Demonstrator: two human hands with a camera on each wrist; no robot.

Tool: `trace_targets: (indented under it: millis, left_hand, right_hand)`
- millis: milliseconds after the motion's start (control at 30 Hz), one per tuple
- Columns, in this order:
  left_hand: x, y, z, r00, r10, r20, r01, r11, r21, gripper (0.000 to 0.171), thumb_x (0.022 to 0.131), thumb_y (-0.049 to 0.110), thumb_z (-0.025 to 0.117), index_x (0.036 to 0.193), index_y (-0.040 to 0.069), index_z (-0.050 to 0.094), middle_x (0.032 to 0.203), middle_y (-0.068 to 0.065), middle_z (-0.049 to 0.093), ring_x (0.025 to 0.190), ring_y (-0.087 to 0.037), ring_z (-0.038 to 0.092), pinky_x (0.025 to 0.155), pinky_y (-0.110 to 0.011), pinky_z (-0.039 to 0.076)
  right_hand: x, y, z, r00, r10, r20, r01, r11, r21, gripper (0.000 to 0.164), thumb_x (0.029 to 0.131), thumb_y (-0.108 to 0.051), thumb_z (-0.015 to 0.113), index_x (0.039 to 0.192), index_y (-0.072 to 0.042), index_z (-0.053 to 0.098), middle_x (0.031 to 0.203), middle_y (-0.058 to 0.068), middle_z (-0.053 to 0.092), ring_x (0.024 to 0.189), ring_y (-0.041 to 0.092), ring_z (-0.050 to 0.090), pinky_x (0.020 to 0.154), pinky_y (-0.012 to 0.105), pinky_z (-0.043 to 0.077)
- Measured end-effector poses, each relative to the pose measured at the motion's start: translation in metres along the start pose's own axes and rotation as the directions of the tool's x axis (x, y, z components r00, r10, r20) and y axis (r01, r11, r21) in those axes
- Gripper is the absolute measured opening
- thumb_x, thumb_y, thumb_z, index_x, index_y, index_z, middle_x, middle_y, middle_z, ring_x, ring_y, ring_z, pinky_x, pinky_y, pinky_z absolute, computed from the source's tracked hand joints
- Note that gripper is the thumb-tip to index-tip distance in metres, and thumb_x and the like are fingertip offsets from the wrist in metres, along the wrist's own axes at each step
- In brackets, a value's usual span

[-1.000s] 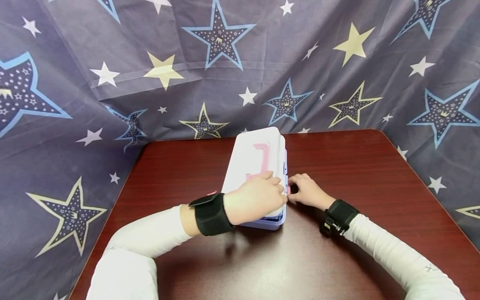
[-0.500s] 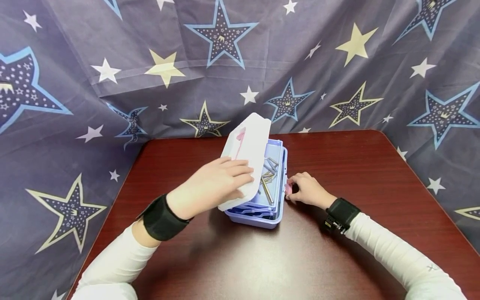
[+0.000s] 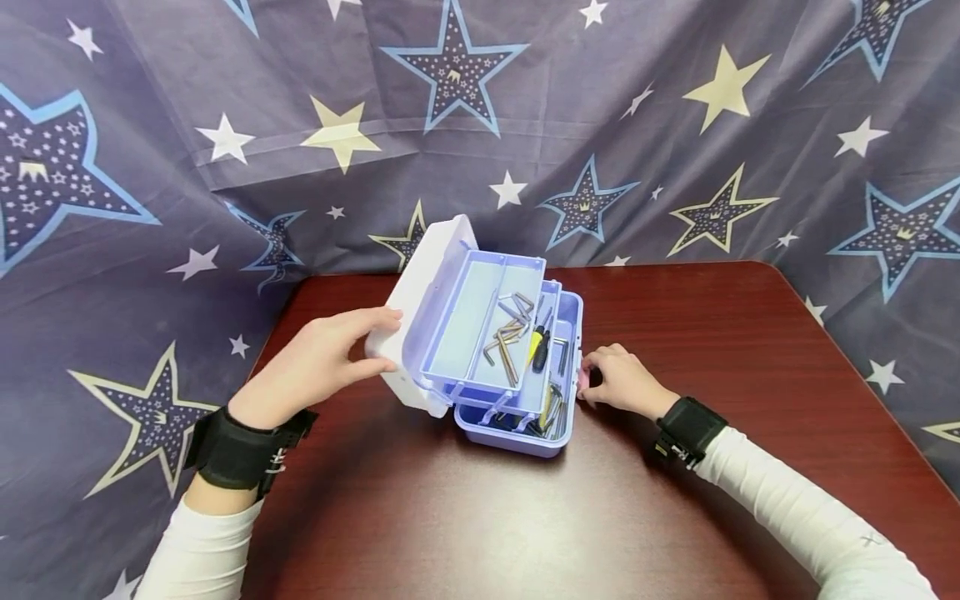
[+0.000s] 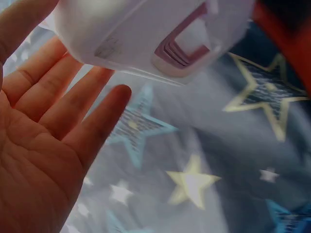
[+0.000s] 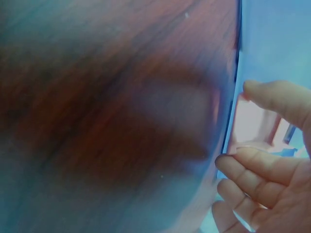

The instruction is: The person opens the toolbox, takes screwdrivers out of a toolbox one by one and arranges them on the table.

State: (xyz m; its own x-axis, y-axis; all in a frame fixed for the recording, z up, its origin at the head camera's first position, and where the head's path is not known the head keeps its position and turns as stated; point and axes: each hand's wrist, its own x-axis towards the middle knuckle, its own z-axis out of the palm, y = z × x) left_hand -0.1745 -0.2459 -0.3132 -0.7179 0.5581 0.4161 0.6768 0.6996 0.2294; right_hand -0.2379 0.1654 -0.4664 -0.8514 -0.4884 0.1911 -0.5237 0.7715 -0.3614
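1. On the reddish-brown desk (image 3: 697,325), towards its far side, sits a lilac plastic toolbox (image 3: 510,444). Its white lid (image 3: 429,262) is tipped back to the left.
2. At the near end of the lid, the left grip (image 3: 315,367) has thumb and fingers apart. Their tips meet the lid's outer side without wrapping it; the left wrist view shows the fingers fairly straight.
3. At the box's right side, the right grip (image 3: 621,382) is clamped on the pink latch (image 5: 252,121), thumb on one edge and curled fingertips on the other.
4. Inside, an upper tray (image 3: 467,310) holds loose hex keys (image 3: 507,363). A lower tray to its right carries a yellow-handled tool (image 3: 535,342) and a black-handled tool (image 3: 541,354). More metal tools (image 3: 556,417) lie in the bottom; some are too small to tell.
5. As a judgement, the lid should feel light, stiff and smooth enough for dry fingertips to slip. Its rim, near the middle of the long edge, looks the best place to take hold.
6. Metal contents probably make the body the heavier part, best steadied low on its wall or at the latch.
7. Thin tray arms look the most fragile; a jerk on the lid could send the hex keys sliding.
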Motion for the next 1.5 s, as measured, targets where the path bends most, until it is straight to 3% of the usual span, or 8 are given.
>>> trace_targets:
  millis: [267, 467, 600, 867, 1067, 1233, 1500]
  left_hand:
    - [-0.028, -0.032, 0.004, 0.977, -0.213, 0.020, 0.214, 0.973, -0.081, 0.047, 0.072, 0.018, 0.083, 0.116, 0.017, 0.066, 0.112, 0.003, 0.068, 0.100, -0.014, 0.063, 0.083, -0.022, 0.046]
    - [-0.046, -0.050, 0.018, 0.943, -0.320, 0.086, 0.331, 0.927, -0.176, 0.041, 0.075, 0.020, 0.081, 0.113, 0.017, 0.066, 0.111, 0.000, 0.069, 0.102, -0.018, 0.066, 0.084, -0.036, 0.051]
    - [-0.056, -0.058, 0.034, 0.923, -0.365, 0.121, 0.382, 0.904, -0.191, 0.039, 0.074, 0.028, 0.082, 0.109, 0.020, 0.067, 0.106, 0.003, 0.071, 0.099, -0.015, 0.067, 0.083, -0.036, 0.052]
    - [-0.071, -0.064, 0.072, 0.907, -0.383, 0.176, 0.413, 0.892, -0.187, 0.033, 0.069, 0.028, 0.084, 0.096, 0.018, 0.068, 0.092, 0.006, 0.071, 0.089, -0.010, 0.066, 0.077, -0.032, 0.053]
    - [-0.076, -0.058, 0.100, 0.908, -0.348, 0.232, 0.390, 0.905, -0.170, 0.032, 0.067, 0.028, 0.085, 0.091, 0.017, 0.067, 0.088, 0.007, 0.070, 0.084, -0.010, 0.065, 0.074, -0.031, 0.052]
    - [-0.074, -0.048, 0.106, 0.903, -0.338, 0.264, 0.388, 0.906, -0.166, 0.031, 0.068, 0.028, 0.085, 0.089, 0.016, 0.065, 0.086, 0.008, 0.069, 0.080, -0.007, 0.063, 0.071, -0.029, 0.052]
    - [-0.060, -0.030, 0.111, 0.914, -0.280, 0.293, 0.320, 0.943, -0.096, 0.033, 0.066, 0.033, 0.085, 0.085, 0.017, 0.062, 0.077, 0.012, 0.065, 0.066, -0.004, 0.053, 0.060, -0.022, 0.043]
  right_hand:
    - [0.000, 0.002, 0.000, 0.999, -0.009, 0.043, 0.008, 1.000, 0.020, 0.033, 0.068, -0.025, 0.079, 0.093, -0.005, 0.068, 0.090, 0.008, 0.065, 0.092, 0.030, 0.055, 0.080, 0.044, 0.045]
    - [0.001, 0.007, -0.005, 0.997, -0.013, 0.082, 0.011, 1.000, 0.022, 0.032, 0.069, -0.022, 0.080, 0.091, -0.003, 0.068, 0.085, 0.007, 0.064, 0.086, 0.025, 0.056, 0.078, 0.040, 0.046]
    - [0.001, 0.012, -0.008, 0.996, -0.006, 0.091, 0.006, 1.000, 0.003, 0.028, 0.068, -0.020, 0.078, 0.088, -0.004, 0.067, 0.082, 0.007, 0.062, 0.083, 0.024, 0.055, 0.075, 0.039, 0.045]
    - [-0.002, 0.024, -0.012, 0.993, 0.011, 0.116, -0.008, 1.000, -0.021, 0.026, 0.069, -0.019, 0.078, 0.085, -0.003, 0.064, 0.080, 0.008, 0.060, 0.078, 0.022, 0.053, 0.070, 0.038, 0.046]
    - [-0.001, 0.032, -0.016, 0.990, 0.022, 0.138, -0.017, 0.999, -0.033, 0.039, 0.071, -0.024, 0.079, 0.099, 0.000, 0.066, 0.088, 0.011, 0.063, 0.083, 0.026, 0.058, 0.076, 0.044, 0.048]
    - [-0.001, 0.041, -0.019, 0.990, 0.014, 0.137, -0.012, 1.000, -0.016, 0.038, 0.072, -0.020, 0.078, 0.101, 0.001, 0.066, 0.092, 0.013, 0.064, 0.084, 0.026, 0.059, 0.079, 0.045, 0.049]
    - [-0.004, 0.056, -0.031, 0.988, 0.016, 0.156, -0.018, 1.000, 0.010, 0.035, 0.069, -0.009, 0.076, 0.100, 0.003, 0.065, 0.086, 0.010, 0.064, 0.077, 0.021, 0.055, 0.070, 0.039, 0.047]
